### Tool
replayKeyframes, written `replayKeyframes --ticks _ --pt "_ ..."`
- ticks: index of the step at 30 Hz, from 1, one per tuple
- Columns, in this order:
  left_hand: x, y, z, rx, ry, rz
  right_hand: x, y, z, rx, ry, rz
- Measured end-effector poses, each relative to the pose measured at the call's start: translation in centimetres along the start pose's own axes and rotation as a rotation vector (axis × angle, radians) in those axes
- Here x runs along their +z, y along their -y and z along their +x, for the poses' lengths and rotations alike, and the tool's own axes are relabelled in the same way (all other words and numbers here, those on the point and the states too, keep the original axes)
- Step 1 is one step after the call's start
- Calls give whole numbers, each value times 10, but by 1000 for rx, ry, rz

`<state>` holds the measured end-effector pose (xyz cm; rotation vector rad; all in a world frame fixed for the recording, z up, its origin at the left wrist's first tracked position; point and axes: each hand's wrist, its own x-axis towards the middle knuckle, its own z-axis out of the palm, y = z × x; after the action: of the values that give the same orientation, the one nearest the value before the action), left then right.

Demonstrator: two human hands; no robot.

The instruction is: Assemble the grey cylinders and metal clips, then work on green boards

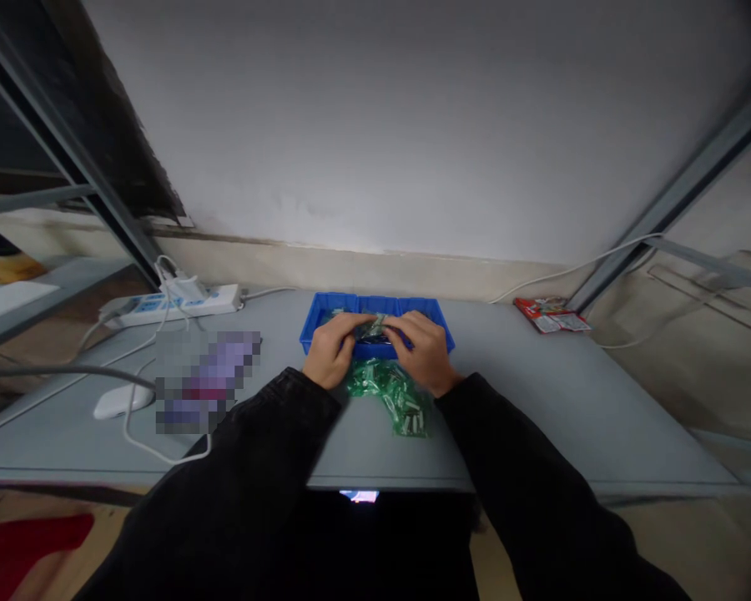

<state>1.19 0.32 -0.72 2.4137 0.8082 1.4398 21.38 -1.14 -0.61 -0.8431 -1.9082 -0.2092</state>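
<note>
Over the front half of a blue divided bin [446, 332], both of my hands meet at a small, pale greenish item [379, 322]; too little of it shows to name its kind. My left hand [330, 349] pinches it from the left with thumb and forefinger. From the right, the fingers of my right hand [424, 351] close on it too. Small dark and pale pieces lie in the bin's compartments, partly covered by my hands. Just in front of the bin, a clear green plastic bag [406, 407] rests on the table, with small pale pieces inside.
On the grey table [526, 417], a white power strip [216, 300] with plugs and cables stands at the back left. A blurred-out purple object [222, 367] and a white rounded device [123, 401] lie nearer. A red snack packet [551, 315] is at the right, by a metal post.
</note>
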Motion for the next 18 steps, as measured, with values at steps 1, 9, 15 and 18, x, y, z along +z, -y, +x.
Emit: replayKeyframes --ticks 1,9,15,18 --pt "1 0 0 6 2 3 0 0 0 13 -4 -2" --pt "4 -2 1 -36 -56 74 -3 4 2 38 7 58" --pt "2 0 1 -31 -95 124 4 -1 -5 54 4 90" --pt "3 1 1 -10 -131 137 4 -2 -5 18 19 79"
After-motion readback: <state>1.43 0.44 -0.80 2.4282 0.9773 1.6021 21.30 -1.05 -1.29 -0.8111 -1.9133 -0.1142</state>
